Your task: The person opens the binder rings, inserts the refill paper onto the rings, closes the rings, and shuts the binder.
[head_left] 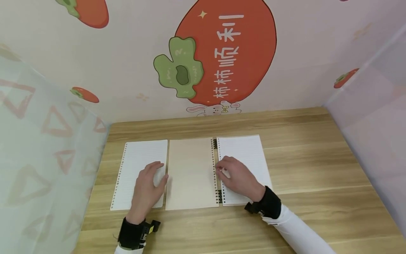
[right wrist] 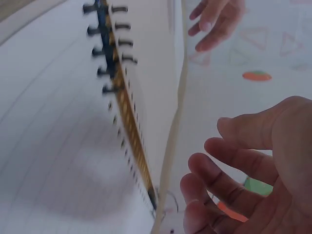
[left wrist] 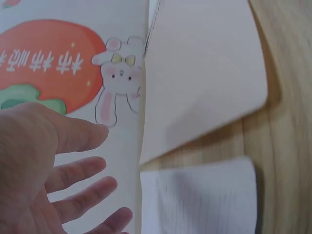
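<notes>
A loose-leaf notebook lies spread on the wooden table, its beige cover (head_left: 191, 169) in the middle and white lined pages (head_left: 245, 148) on the right. Short black binding rings (head_left: 220, 196) join the two at top and bottom. To the left is a separate lined sheet or stack (head_left: 139, 153), with punched holes down its outer edge. My left hand (head_left: 146, 190) hovers over that paper's right side, thumb near the cover's edge, fingers spread. Above the punched edge of the right pages is my right hand (head_left: 239, 176), fingers loosely bent; the right wrist view shows nothing between them.
The wooden table (head_left: 317, 169) extends to the right of the notebook and in front of it. A printed backdrop (head_left: 127, 63) with a large persimmon picture rises behind, and pale side walls (head_left: 371, 88) stand left and right. Both wrists wear black straps (head_left: 269, 203).
</notes>
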{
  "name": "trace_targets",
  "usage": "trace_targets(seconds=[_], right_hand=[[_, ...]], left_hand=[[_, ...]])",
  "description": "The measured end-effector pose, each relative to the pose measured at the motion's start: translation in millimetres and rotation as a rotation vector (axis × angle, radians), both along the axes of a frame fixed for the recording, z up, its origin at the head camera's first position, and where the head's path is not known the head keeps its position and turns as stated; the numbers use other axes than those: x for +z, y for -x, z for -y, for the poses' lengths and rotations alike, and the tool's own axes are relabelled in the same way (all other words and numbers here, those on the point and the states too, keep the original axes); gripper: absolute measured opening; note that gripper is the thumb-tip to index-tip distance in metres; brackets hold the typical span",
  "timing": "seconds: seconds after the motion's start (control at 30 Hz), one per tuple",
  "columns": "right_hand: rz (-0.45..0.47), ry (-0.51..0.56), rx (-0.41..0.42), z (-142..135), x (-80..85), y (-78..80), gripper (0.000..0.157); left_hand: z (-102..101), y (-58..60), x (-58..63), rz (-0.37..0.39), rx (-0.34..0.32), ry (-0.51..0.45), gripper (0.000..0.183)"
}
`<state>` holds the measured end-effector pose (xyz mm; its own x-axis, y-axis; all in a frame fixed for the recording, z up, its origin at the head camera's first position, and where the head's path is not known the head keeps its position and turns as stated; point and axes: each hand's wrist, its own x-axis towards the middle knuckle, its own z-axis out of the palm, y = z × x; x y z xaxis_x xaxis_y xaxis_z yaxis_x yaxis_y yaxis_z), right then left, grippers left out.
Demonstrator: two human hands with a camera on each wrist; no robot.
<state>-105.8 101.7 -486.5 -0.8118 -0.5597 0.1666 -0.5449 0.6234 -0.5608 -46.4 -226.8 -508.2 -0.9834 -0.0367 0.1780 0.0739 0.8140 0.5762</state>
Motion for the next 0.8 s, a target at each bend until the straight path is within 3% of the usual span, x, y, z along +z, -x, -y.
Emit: trace_targets(seconds=[0.27, 0.53, 0.7, 0.8], right_hand=[[-0.036, -0.137, 0.247, 46.8, -0.6, -9.4, 0.033], [-0.104, -0.253, 0.378, 87.2, -2.8, -16.5, 0.038], [-0.154, -0.422, 0.448, 111.4, -7.0, -21.2, 0.046], [-0.157, -0.470, 0.485, 124.8, -7.8, -24.9, 0.050]], left_hand=[[26.8, 1.7, 0.0, 0.032, 0.154, 0.002, 0.044], [50.8, 4.1, -1.1, -0.044, 0.221, -0.004, 0.045], [60.5, 7.9, -3.4, -0.025, 0.259, 0.001, 0.047], [64.1, 11.4, -4.6, 0.005, 0.294, 0.000, 0.049]])
